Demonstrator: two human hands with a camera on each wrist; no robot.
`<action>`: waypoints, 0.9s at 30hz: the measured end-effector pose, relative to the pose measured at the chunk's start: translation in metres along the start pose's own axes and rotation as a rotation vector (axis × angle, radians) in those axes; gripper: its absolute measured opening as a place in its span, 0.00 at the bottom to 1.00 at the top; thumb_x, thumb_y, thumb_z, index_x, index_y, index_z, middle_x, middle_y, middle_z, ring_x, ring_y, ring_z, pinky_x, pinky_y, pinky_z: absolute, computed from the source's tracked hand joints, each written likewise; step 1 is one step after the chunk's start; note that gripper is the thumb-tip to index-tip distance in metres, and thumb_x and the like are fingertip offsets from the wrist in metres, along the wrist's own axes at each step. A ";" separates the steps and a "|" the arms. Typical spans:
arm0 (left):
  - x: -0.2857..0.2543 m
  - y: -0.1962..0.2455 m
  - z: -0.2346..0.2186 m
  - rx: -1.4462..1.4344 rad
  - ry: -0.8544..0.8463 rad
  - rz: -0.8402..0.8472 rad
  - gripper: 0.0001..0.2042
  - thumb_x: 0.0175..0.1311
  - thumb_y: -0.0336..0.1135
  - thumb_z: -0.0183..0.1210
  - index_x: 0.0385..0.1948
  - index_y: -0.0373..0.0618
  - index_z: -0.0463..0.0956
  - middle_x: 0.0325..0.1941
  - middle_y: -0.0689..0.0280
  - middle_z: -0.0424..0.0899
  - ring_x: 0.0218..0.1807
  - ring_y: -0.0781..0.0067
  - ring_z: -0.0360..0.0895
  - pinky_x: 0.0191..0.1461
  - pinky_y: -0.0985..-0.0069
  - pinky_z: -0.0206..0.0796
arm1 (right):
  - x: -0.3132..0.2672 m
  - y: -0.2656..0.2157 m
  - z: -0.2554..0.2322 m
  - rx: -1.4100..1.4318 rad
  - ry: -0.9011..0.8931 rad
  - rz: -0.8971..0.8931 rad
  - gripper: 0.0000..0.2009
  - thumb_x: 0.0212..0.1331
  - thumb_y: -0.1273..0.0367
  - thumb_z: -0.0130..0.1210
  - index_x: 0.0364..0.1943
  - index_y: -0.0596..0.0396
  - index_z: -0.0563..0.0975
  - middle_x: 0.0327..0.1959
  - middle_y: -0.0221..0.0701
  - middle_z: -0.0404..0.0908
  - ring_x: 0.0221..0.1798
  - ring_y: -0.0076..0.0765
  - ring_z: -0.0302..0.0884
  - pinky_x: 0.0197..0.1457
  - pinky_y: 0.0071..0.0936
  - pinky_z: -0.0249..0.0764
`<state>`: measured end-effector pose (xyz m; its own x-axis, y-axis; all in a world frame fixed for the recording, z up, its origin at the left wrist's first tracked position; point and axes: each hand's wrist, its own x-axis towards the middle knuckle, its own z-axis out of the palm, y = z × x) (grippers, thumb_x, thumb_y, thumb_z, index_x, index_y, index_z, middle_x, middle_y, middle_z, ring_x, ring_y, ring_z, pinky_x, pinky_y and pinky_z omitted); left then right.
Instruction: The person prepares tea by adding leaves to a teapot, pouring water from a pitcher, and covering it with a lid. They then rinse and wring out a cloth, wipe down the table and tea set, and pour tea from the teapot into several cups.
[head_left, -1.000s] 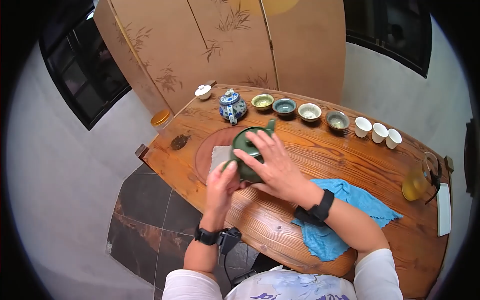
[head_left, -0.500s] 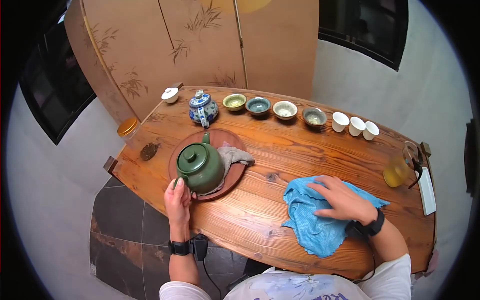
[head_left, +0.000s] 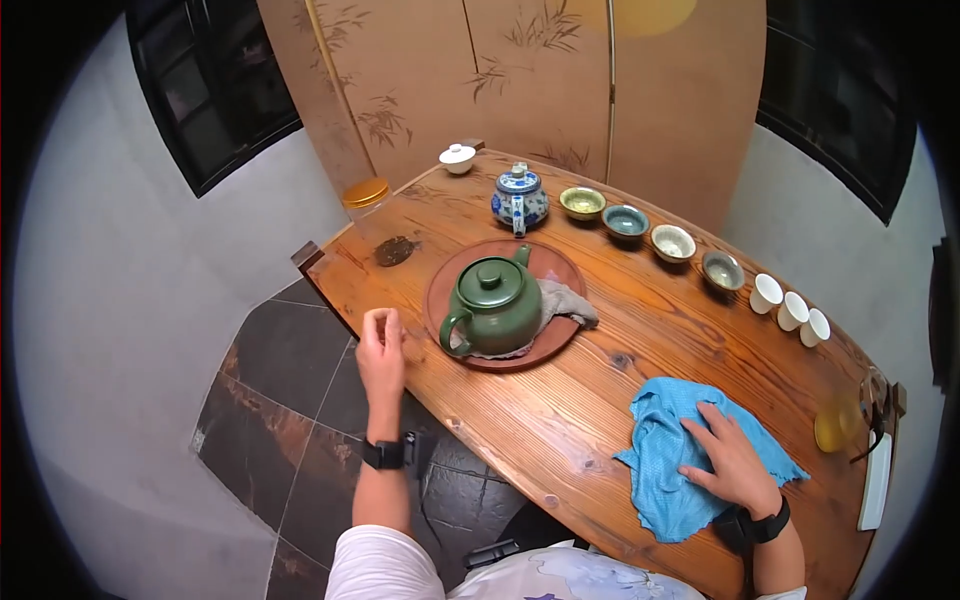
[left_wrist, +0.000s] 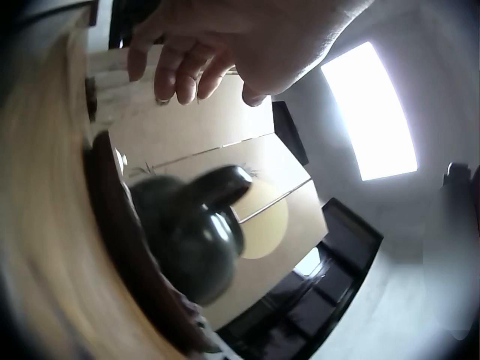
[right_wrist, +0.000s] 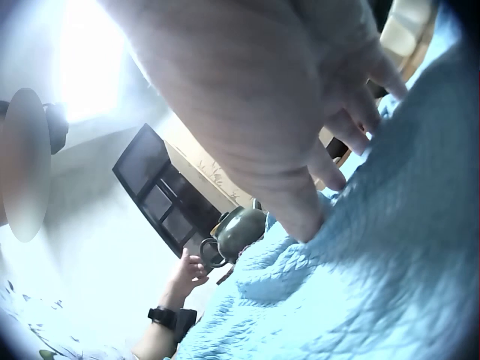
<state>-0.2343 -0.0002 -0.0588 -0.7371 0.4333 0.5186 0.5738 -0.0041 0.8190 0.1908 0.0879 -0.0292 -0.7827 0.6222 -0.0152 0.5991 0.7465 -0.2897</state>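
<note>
A green teapot [head_left: 500,312] with its lid on sits on a round reddish-brown tray [head_left: 455,275], its handle towards the person. Under and beside it lies a crumpled grey cloth [head_left: 568,305]. To the left of the handle, past the table edge, my left hand [head_left: 382,350] is apart from the pot, fingers loosely bent and holding nothing; the left wrist view shows the same. My right hand [head_left: 735,462] rests on a blue cloth [head_left: 660,470], fingers spread. In the right wrist view its fingertips touch the fabric.
Behind the tray stands a blue-and-white teapot [head_left: 520,203]. Several bowls [head_left: 626,222] and white cups [head_left: 766,293] line the far edge. A lidded white bowl [head_left: 457,158] and a gold-lidded jar [head_left: 366,195] are far left; a glass pitcher [head_left: 835,425] and white tray [head_left: 876,480] are at right.
Both hands held the green teapot one second ago. It now stands on the tray; my left hand has let go of the handle and drawn left, and my right hand has moved onto the blue cloth.
</note>
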 end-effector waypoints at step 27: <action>0.075 -0.102 0.040 0.120 -0.426 -0.295 0.08 0.56 0.32 0.53 0.23 0.42 0.65 0.11 0.67 0.67 0.05 0.76 0.60 0.05 0.78 0.50 | -0.014 0.036 0.012 0.115 0.023 0.013 0.32 0.49 0.56 0.56 0.58 0.52 0.60 0.64 0.45 0.50 0.67 0.50 0.44 0.67 0.46 0.44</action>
<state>-0.3335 0.0686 -0.1135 -0.6774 0.7282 0.1042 0.4191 0.2657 0.8682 0.2214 0.1032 -0.0514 -0.7702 0.6378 0.0020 0.5847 0.7073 -0.3974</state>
